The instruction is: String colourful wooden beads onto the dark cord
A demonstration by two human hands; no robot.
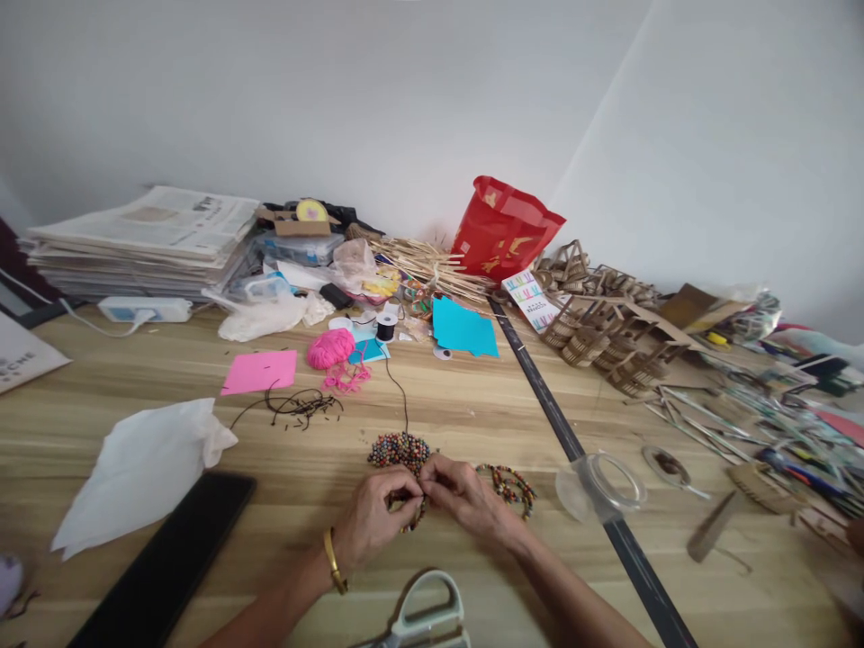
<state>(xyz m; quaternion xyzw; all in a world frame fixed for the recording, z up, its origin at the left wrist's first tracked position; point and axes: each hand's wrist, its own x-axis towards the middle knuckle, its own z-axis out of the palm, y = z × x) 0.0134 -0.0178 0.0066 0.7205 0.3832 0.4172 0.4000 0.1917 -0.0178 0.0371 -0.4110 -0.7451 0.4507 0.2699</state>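
Both hands, left [370,520] and right [465,498], pinch a beaded string [413,515] together on the worktop [472,423], just behind the scissors [425,616]. Bare wood lies beyond the bead pile [398,449]. No writing is legible.

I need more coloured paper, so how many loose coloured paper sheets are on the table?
2: a pink sheet left of the pink yarn, and a blue sheet near the sticks. More may lie hidden in the clutter.
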